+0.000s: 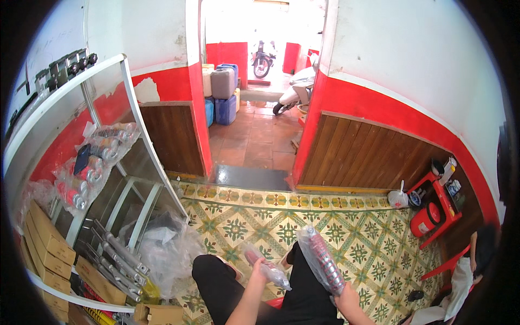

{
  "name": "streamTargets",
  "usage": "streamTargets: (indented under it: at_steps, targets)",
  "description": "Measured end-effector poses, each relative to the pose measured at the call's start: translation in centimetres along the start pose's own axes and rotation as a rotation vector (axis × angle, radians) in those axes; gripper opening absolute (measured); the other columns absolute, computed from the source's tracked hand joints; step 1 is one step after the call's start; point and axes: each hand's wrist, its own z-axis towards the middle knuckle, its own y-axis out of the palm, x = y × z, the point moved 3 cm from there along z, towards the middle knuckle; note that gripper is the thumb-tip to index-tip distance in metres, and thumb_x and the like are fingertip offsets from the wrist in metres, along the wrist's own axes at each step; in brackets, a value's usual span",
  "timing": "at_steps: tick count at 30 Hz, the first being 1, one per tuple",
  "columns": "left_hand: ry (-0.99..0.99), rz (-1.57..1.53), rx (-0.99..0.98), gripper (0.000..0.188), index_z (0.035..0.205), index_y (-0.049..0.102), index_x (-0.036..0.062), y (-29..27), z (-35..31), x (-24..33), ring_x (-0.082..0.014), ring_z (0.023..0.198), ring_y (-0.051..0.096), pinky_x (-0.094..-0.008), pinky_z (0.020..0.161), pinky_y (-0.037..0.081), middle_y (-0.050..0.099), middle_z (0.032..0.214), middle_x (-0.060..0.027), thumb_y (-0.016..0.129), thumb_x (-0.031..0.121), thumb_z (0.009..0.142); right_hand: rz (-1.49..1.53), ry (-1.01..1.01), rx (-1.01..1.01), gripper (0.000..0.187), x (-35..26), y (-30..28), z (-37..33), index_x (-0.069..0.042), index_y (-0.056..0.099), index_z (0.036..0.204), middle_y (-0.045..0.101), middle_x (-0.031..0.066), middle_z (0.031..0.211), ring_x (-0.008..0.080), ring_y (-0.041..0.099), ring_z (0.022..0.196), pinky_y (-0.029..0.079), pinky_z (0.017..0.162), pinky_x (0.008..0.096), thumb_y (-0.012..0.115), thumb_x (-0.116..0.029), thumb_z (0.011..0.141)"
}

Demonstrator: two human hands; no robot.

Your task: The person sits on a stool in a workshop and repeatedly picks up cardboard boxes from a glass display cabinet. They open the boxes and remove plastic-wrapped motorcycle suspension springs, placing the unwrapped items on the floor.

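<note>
My right hand [347,299] is closed around the lower end of a red-spring shock absorber [322,259] in a clear plastic bag. It slants up and to the left above my right thigh. My left hand [259,270] grips a second bagged shock absorber [278,279] between my knees; plastic and fingers cover much of it. The two wrapped parts are apart from each other. On the rack at the left lie several more bagged shock absorbers [77,196] with red springs, and a dark phone [82,158] rests on them.
The white metal rack [130,95] also holds cardboard boxes [50,262] and grey metal tubes [120,255]. Crumpled plastic [165,244] lies beside it. At the right stand a red stool [452,214] and a red bucket [426,219]. A person in dark clothing [483,244] is at the right edge.
</note>
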Motion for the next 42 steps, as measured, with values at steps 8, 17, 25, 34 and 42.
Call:
streamTargets:
  at_steps: [8, 17, 25, 34, 42]
  targets:
    - [0.129, 0.01, 0.052, 0.025, 0.073, 0.046, 0.0125, 3.3, -4.7, 0.2, -0.0238, 0.061, 0.052, -0.0423, 0.066, 0.048, 0.049, 0.062, -0.0042, 0.06, 0.032, 0.08, 0.099, 0.069, -0.143, 0.059, 1.4, -3.3, -8.3, -0.001, 0.042, 0.134, 0.061, 0.0307, 0.102, 0.05, 0.057, 0.094, 0.046, 0.079, 0.0528, 0.063, -0.019, 0.081]
    - [0.03, -0.161, -0.245, 0.027, 0.068, 0.046, 0.0118, 1.9, -2.2, 1.9, -0.0214, 0.058, 0.053, -0.0389, 0.058, 0.049, 0.049, 0.06, -0.003, 0.066, 0.026, 0.078, -0.028, -0.031, -0.082, 0.052, 1.8, 0.9, -2.4, 0.001, 0.044, 0.107, 0.064, 0.0272, 0.081, 0.0456, 0.064, 0.078, 0.052, 0.071, 0.0516, 0.073, -0.018, 0.069]
    - [0.252, 0.007, -0.198, 0.025, 0.086, 0.057, 0.0028, 6.8, -8.6, 6.1, -0.0194, 0.057, 0.056, -0.0345, 0.058, 0.051, 0.057, 0.067, -0.0043, 0.063, 0.027, 0.083, 0.55, -0.169, -0.179, 0.047, -2.2, 2.8, 2.7, 0.003, 0.061, 0.104, 0.069, 0.0201, 0.091, 0.0314, 0.068, 0.087, 0.053, 0.078, 0.0386, 0.075, -0.027, 0.07]
    - [0.264, 0.089, -0.394, 0.034, 0.115, 0.052, 0.0057, 15.0, -15.1, 15.2, -0.0101, 0.064, 0.058, -0.0271, 0.057, 0.052, 0.057, 0.075, 0.0001, 0.064, 0.021, 0.088, 1.181, 0.545, -1.24, 0.021, -12.7, 12.3, 3.0, -0.005, 0.058, 0.095, 0.058, 0.0036, 0.068, 0.0132, 0.052, 0.049, 0.042, 0.041, 0.0265, 0.062, -0.024, 0.089]
    - [0.091, 0.406, -0.128, 0.027, 0.087, 0.056, 0.0113, 13.3, -6.1, 14.6, -0.0132, 0.052, 0.055, -0.0278, 0.049, 0.048, 0.056, 0.064, 0.0003, 0.074, 0.03, 0.078, 0.965, 0.486, -1.063, 0.019, -22.6, 25.9, 9.7, -0.007, 0.057, 0.097, 0.054, 0.0027, 0.065, 0.0136, 0.049, 0.049, 0.039, 0.042, 0.0283, 0.056, -0.025, 0.093]
